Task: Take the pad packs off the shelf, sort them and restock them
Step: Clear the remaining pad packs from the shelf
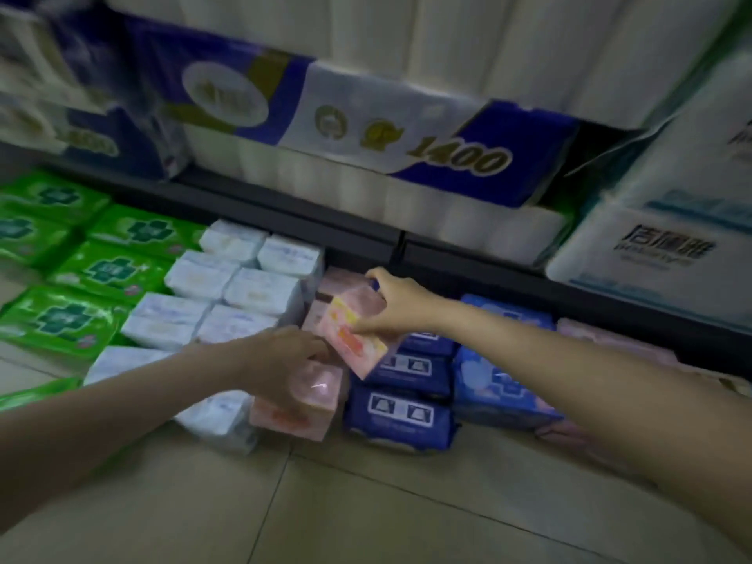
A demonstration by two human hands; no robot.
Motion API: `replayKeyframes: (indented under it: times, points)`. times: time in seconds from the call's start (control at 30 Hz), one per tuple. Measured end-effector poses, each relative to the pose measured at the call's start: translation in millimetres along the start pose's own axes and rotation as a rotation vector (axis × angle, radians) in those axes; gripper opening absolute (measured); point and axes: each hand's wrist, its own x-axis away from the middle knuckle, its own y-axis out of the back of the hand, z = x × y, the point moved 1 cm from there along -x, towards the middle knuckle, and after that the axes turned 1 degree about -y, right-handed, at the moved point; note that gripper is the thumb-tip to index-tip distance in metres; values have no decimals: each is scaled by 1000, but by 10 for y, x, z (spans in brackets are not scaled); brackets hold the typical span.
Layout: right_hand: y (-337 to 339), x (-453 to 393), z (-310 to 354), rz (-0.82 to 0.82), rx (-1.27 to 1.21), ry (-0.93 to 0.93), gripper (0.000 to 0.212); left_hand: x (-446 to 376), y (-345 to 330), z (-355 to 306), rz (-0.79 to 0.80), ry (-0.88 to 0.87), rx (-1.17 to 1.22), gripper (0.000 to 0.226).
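Here, right hand (390,305) fingers curled round a tilted pink pack (355,331), held above the rows. At seven o'clock of it, left hand (285,360) fingers bent over another pink pack (303,405) on the floor (366,502). White packs (228,295) at nine, navy packs (401,413) at four, green packs (81,270) farther left.

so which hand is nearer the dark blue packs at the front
Right. The right hand grips a pink pack tilted directly over the dark blue packs. The left hand rests on another pink pack beside them, to their left.
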Motion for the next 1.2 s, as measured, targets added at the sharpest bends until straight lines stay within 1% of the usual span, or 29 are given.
replayKeyframes:
  times: [0.07,0.1,0.17,0.2,0.23,0.27,0.33,0.4,0.47,0.53,0.57,0.63,0.67,0.73,0.77,0.8,0.87,0.93,0.97,1.03,1.1,1.13,1.2]
  points:
    - [-173,-109,94,-62,-92,7,84,15,-236,171,-72,-71,-134,74]
    - [-258,-144,112,-83,-126,11,82,57,-331,172,-65,-94,-195,72]
    - [-414,-206,114,-90,-157,26,78,90,-434,196,-126,-137,-209,72]
    - [-478,-238,125,-71,-151,41,77,94,-468,226,-185,-155,-273,74]
    - [-521,-261,141,-29,-128,62,76,105,-466,198,-219,-185,-311,76]
    - [-550,-280,159,26,-93,92,75,100,-477,173,-219,-209,-321,78]
    - [-608,-329,201,116,-17,143,72,67,-498,173,-170,-227,-295,80]
    - [-684,-384,236,121,54,170,68,25,-480,196,-81,-194,-318,77]
    - [-772,-454,254,78,163,199,65,-19,-474,219,-68,-159,-381,72]
    - [-835,-515,252,64,268,210,68,-42,-475,234,-69,-145,-443,70]
    - [-844,-538,239,77,297,201,69,-66,-479,240,-81,-139,-474,72]
    - [-820,-561,184,112,305,165,67,-116,-505,238,-213,-184,-534,76]
    - [-791,-560,140,126,295,155,64,-124,-505,227,-255,-183,-557,75]
    - [-720,-532,28,139,258,149,49,-165,-594,251,-191,-145,-548,62]
    - [-681,-503,-37,136,232,145,42,-192,-645,272,-137,-113,-544,58]
    - [-638,-463,-102,136,214,135,38,-208,-651,280,-115,-95,-538,56]
    - [-559,-373,-216,131,214,116,34,-240,-609,313,-91,-79,-515,57]
    - [-451,-273,-311,90,214,99,34,-277,-455,346,-30,-62,-400,60]
    - [-373,-217,-343,55,200,95,35,-304,-335,354,-34,-53,-350,60]
    - [-151,-103,-363,-46,169,120,38,-372,-24,369,-145,-37,-320,55]
    - [165,12,-295,-203,177,189,42,-447,351,382,-318,-11,-274,49]
    - [365,80,-244,-312,198,231,44,-476,573,359,-418,2,-235,46]
    - [826,245,-116,-562,260,325,47,-498,1080,240,-700,-40,-178,42]
